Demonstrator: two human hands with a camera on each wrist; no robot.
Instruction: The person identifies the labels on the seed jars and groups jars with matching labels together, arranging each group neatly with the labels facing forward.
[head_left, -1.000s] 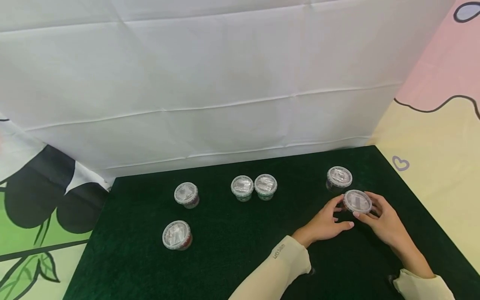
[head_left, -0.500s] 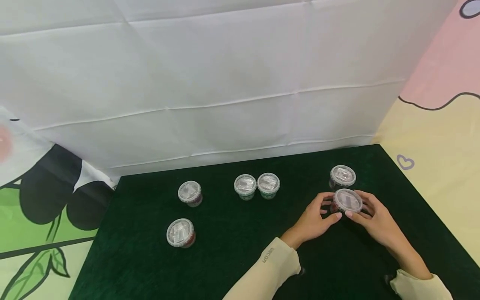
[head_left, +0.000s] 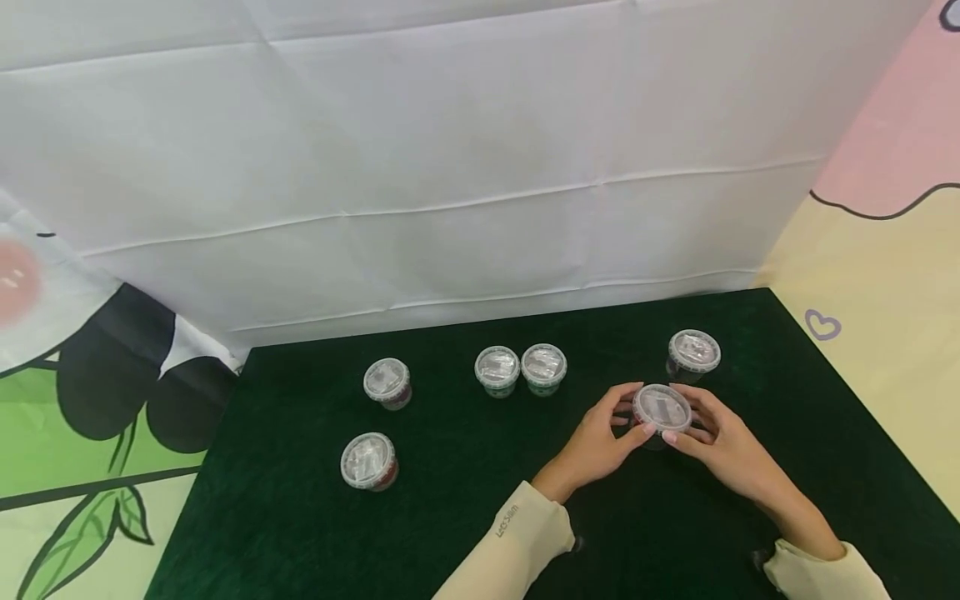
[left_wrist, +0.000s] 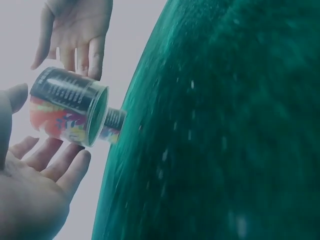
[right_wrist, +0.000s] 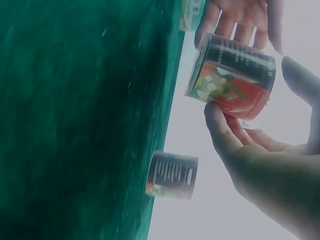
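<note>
A small clear plastic tub with a round lid is held upright between the two hands in the head view. Its label carries red and orange colours and a dark panel of white print. The left hand holds its left side, fingers along the wall and thumb by the front. On the other side, the right hand grips it with fingers and thumb spread round the wall. In the right wrist view the tub's base is raised off the green cloth. A similar tub stands just behind the right hand.
Two lidded tubs stand side by side at the back middle of the green-covered table. To the left are another tub and one nearer the front. A white cloth wall rises behind the table.
Both hands have carried the tub leftward and slightly nearer, away from the tub at the back right. The left hand has come in against its side. The other tubs stay put as the view shifts slightly.
</note>
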